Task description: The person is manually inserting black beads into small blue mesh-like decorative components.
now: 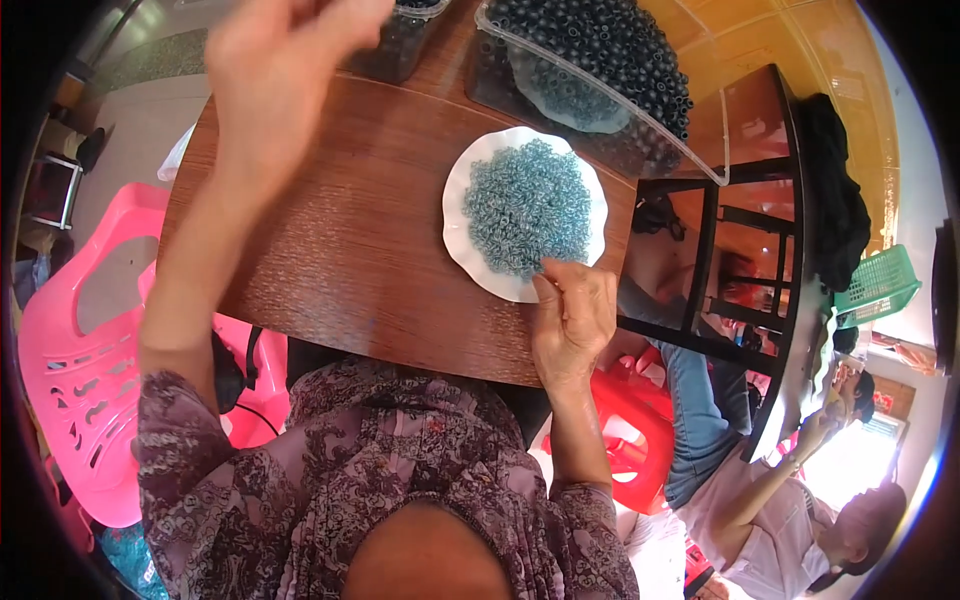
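Observation:
A white plate with a wavy rim [454, 222] stands on the brown wooden table, heaped with small translucent blue-green rings [525, 205]. At the plate's near right edge is my right hand [580, 310], thumb and fingertips pinched together; whatever sits between them is too small to make out. My left hand [290, 65] is raised at the far left, smeared by motion and partly cut off by the top of the view. Its fingers point toward a small clear box of dark pieces [390, 55], and their hold does not show.
A large clear plastic box [490, 75] of black rings [610, 45] stands behind the plate. Pink chair [80, 400] at left, red stool [625, 450] at right. A dark-framed table [745, 330] adjoins on the right, where another person [780, 520] sits. A green basket [880, 285] lies beyond.

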The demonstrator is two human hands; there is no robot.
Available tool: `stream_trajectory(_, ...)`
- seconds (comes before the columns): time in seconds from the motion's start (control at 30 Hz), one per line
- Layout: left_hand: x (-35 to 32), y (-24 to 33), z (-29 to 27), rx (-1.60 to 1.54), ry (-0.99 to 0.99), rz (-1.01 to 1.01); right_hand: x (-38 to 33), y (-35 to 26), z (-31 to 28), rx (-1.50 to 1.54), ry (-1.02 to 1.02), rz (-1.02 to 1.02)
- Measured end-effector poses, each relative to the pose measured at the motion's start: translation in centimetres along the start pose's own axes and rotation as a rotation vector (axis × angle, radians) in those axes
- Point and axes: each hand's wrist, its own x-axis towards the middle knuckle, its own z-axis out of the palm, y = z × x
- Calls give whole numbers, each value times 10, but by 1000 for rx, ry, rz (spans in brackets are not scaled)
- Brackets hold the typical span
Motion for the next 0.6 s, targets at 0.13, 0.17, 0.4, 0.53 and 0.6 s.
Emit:
stream_trajectory(0.13, 65, 1, 2, 131, -6, -63, 2, -8, 15, 43, -16, -59)
stream_trajectory(0.17, 72, 3, 0, 358, 43, 6, 4, -13, 17, 48, -45, -78)
stream_trajectory(0.4, 46, -8, 17, 629, 54, 505, 5, -8, 24, -128, -137, -178)
stream_trajectory(0.53, 19, -19, 21, 589, -91, 555, 7, -8, 25, -121, -152, -242)
stream_trajectory(0.6, 10, -5, 33, 425, -123, 571, 9, -10, 27, -36, -128, -204)
